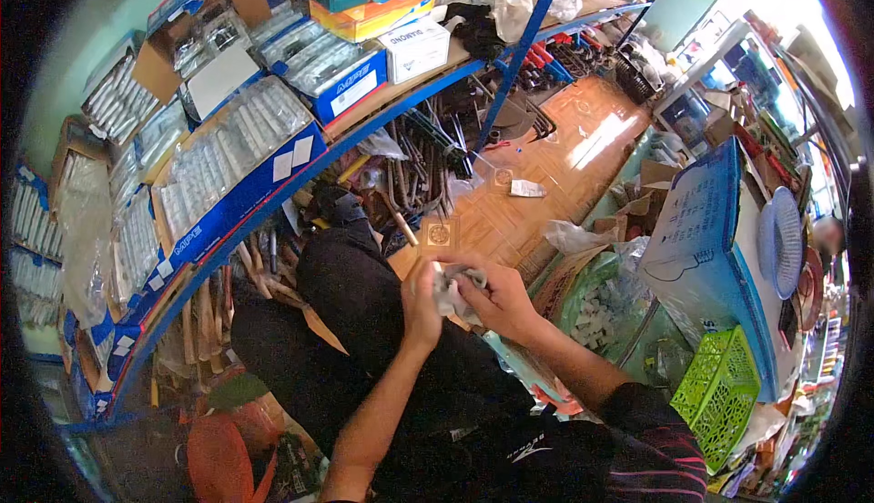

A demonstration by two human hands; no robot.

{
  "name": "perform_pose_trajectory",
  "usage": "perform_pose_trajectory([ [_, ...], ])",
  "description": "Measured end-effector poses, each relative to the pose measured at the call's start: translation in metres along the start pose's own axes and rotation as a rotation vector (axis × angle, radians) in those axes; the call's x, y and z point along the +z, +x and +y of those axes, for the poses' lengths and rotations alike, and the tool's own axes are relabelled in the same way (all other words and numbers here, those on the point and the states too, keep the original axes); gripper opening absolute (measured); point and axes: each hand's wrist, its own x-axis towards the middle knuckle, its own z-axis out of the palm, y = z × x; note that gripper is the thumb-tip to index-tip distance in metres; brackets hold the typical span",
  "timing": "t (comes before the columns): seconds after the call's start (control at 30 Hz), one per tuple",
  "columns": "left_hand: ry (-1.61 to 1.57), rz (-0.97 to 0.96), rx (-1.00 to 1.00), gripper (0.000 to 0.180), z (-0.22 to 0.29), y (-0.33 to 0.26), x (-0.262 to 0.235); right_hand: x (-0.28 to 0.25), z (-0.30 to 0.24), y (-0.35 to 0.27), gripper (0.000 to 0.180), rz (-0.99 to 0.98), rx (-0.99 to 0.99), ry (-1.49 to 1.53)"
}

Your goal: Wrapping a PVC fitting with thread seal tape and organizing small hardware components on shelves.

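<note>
Out in front of my lap, my left hand [421, 307] and my right hand [503, 301] come together around a crumpled grey-white cloth [448, 292]. The fingers of both are closed on it, the right thumb pressing into its folds. Whether something else is wrapped inside the cloth cannot be seen. Beneath the hands are my dark-trousered legs [337, 275]. Just beyond them, a wooden-handled tool [401, 225] leans out from under the shelf.
On the left, a blue-framed shelf [364, 130] bears blue boxes [246, 175] of wrapped metal parts. Metal tools crowd beneath it. Tiled floor [564, 139] with a small white packet [527, 189] stretches ahead. A large blue-white carton [696, 221] and green basket [719, 394] stand at right.
</note>
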Motion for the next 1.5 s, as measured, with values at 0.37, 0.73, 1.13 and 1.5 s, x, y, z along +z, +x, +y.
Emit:
perform_pose_trajectory([
  [0.37, 0.206, 0.087, 0.215, 0.044, -0.011, 0.005, -0.005, 0.000, -0.002, -0.009, 0.029, -0.028, 0.380, 0.294],
  [0.73, 0.099, 0.025, 0.081, 0.053, 0.018, -0.009, 0.012, -0.002, 0.014, -0.011, 0.020, -0.012, 0.351, 0.300],
  [1.13, 0.690, 0.006, 0.497, 0.042, 0.007, -0.026, 0.024, 0.001, 0.014, -0.012, 0.019, 0.173, 0.384, 0.131],
  [1.5, 0.719, -0.191, 0.429, 0.071, 0.009, -0.026, 0.019, -0.003, 0.020, -0.009, 0.014, 0.258, 0.512, 0.302],
])
